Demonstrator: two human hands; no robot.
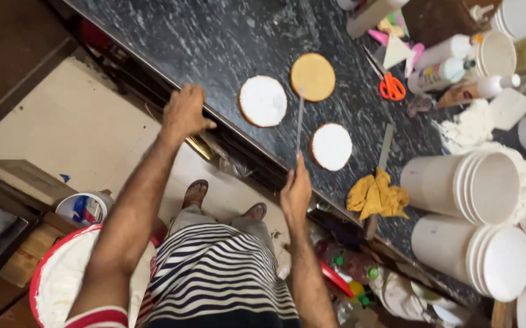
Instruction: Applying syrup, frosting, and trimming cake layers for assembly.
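Observation:
Three round cake layers lie on a dark marble counter [226,42]. Two are coated white [263,101] [331,146]; the third [312,76] is bare and tan. My right hand [296,193] grips the handle of a long thin spatula [300,118], whose blade reaches up between the layers toward the tan one. My left hand [184,113] rests on the counter's front edge, to the left of the nearer white layer, with nothing in it.
Two stacks of white tubs [469,185] [478,255] lie at the right, next to a yellow cloth [375,195]. Orange scissors [391,88] and bottles [439,73] sit further back. A red-rimmed bucket of white cream [62,273] stands on the floor at the left.

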